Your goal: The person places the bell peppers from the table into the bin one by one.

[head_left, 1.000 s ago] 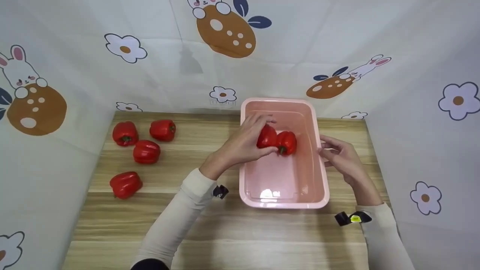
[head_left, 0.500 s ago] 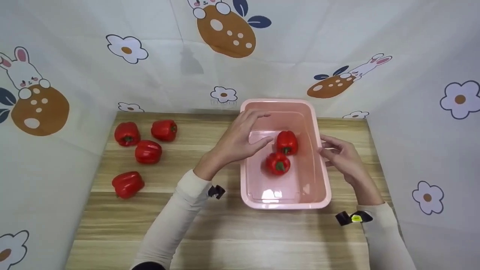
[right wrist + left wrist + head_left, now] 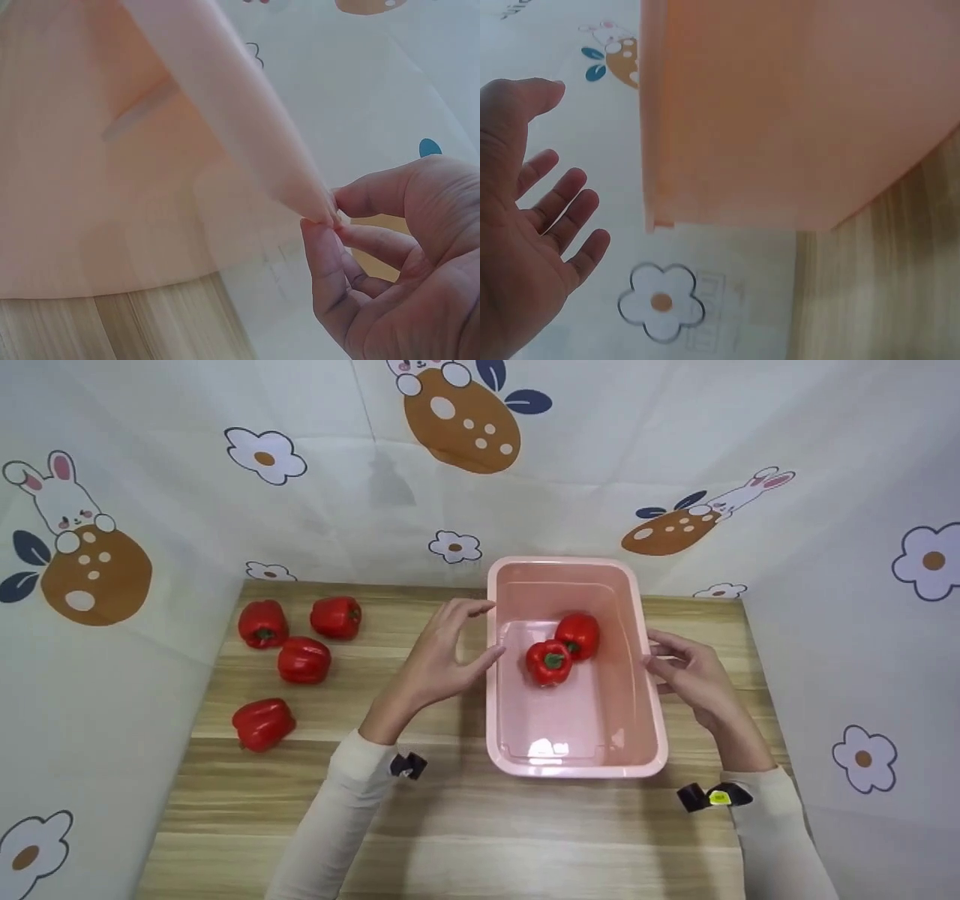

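Observation:
A pink plastic basin (image 3: 574, 769) stands on the wooden table with two red bell peppers inside. The nearer bell pepper (image 3: 549, 663) shows its green stem upward; the other bell pepper (image 3: 578, 635) leans against it, farther back. My left hand (image 3: 442, 660) hangs just outside the basin's left rim, fingers spread and holding nothing; the left wrist view shows this hand (image 3: 540, 217) apart from the basin's side (image 3: 780, 112). On the opposite side, my right hand (image 3: 694, 679) pinches the right rim between thumb and fingers, plain in the right wrist view, where the hand (image 3: 397, 255) grips the rim (image 3: 247, 112).
Several more red bell peppers lie at the table's left: one at the back corner (image 3: 263, 624), one beside it (image 3: 336, 618), one just in front (image 3: 304, 660) and one nearer (image 3: 263, 724). A printed cloth (image 3: 360, 517) walls the table at the back and sides.
My left hand has let go of a bell pepper inside the basin and drawn back left past the rim. That pepper has rolled a little. My right hand keeps its hold.

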Demonstrator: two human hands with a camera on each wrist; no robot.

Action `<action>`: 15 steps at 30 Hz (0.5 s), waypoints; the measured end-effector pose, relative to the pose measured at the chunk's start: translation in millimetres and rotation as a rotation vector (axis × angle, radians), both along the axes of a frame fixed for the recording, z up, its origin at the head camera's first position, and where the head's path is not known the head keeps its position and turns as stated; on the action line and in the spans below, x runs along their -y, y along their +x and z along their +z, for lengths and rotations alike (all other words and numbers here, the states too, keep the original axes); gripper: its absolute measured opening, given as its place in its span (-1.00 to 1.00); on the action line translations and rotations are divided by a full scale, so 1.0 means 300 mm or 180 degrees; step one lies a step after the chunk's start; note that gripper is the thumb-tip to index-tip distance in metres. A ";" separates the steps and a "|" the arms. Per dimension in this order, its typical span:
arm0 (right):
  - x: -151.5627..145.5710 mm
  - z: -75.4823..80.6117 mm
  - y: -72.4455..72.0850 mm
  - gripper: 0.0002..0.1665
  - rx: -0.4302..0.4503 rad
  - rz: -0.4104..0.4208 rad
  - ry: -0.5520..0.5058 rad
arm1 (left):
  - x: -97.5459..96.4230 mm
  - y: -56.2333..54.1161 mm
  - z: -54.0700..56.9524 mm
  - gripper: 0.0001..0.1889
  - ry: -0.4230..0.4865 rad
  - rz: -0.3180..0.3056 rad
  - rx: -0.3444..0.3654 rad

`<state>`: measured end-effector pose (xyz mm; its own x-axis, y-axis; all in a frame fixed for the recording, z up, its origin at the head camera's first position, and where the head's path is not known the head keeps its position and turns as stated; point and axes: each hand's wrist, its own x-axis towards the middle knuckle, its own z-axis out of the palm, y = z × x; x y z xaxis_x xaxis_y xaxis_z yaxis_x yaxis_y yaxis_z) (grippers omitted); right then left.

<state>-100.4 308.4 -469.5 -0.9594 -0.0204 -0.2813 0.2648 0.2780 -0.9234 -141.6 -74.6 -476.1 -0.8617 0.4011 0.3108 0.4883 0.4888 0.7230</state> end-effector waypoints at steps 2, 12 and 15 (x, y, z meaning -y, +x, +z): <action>0.001 0.001 -0.002 -0.34 0.0003 0.0007 0.0006 | 0.034 0.012 -0.018 -0.38 0.0077 0.0116 0.0023; -0.004 0.002 -0.002 -0.36 -0.0002 0.0037 0.0116 | 0.182 0.068 -0.098 -0.36 0.0206 0.0539 0.0189; -0.003 -0.001 -0.003 -0.36 -0.0005 0.0050 0.0139 | 0.224 0.084 -0.116 -0.36 0.0287 0.0633 0.0182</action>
<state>-101.2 309.2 -469.7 -0.9595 -0.0232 -0.2807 0.2586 0.3222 -0.9107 -116.5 -141.8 -510.8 -0.9383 0.1945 0.2860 0.3457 0.5035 0.7918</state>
